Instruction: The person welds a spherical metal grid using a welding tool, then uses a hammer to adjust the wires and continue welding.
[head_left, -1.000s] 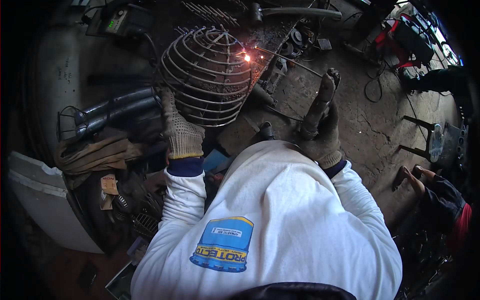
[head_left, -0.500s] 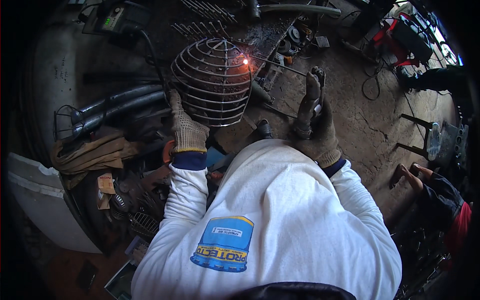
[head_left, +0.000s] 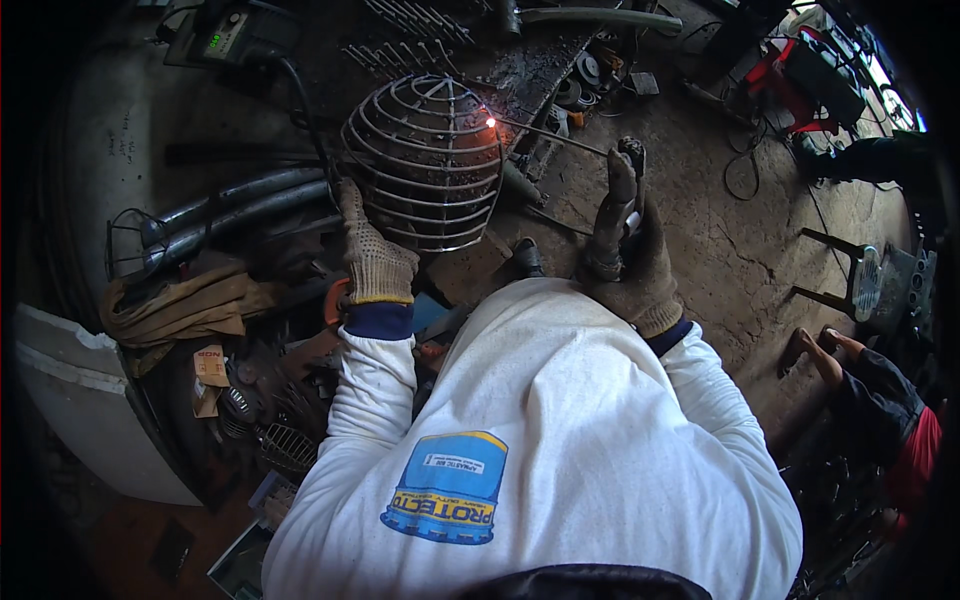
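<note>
A round cage of bent metal rods [head_left: 433,158] stands in front of me, its bars curved around a dark rounded inside. My left hand [head_left: 378,262], in a knitted glove, is at the cage's lower left edge; one finger lies up along the side and the others are partly hidden against the bars. In a dark, worn glove, my right hand [head_left: 640,275] grips a welding electrode holder [head_left: 630,185]. From its jaws a thin welding electrode [head_left: 560,137] runs left to the cage's upper right side, where a bright orange spot glows at the tip.
A welding machine [head_left: 225,38] with a lit green display stands at the far left, its cable hanging down. Metal pipes [head_left: 240,205] and a brown cloth [head_left: 180,305] lie left. At right are a stool [head_left: 862,280] and another person's bare feet [head_left: 815,350]. Several rods lie beyond the cage.
My right hand and the electrode holder have shifted slightly left and toward me. The glowing spot stays on the same side of the cage. My left hand has hardly moved.
</note>
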